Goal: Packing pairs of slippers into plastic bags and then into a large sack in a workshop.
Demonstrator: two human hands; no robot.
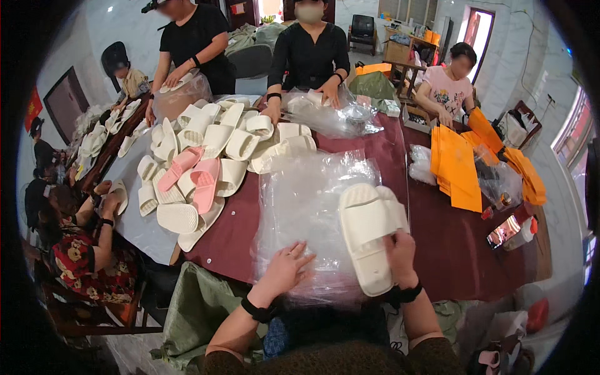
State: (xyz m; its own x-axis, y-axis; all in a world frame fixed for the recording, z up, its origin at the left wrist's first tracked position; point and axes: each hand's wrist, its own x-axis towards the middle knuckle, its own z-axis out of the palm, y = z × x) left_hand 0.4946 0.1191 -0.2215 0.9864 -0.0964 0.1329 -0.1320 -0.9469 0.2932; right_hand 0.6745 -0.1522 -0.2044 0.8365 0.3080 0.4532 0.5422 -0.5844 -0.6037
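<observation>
Gripping two cream slide slippers [364, 228] by their right edge with the right hand [401, 253], over the clear plastic bags [306, 200] on the maroon desk [459, 265]. Resting the empty left hand [284, 269], loosely spread, on the bags' near part. Facing, farther left, a heap of cream slippers [215, 140] with two pink slippers [204, 184] on top.

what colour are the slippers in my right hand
The slippers in your right hand are cream-white, seen best in the head view.
</observation>
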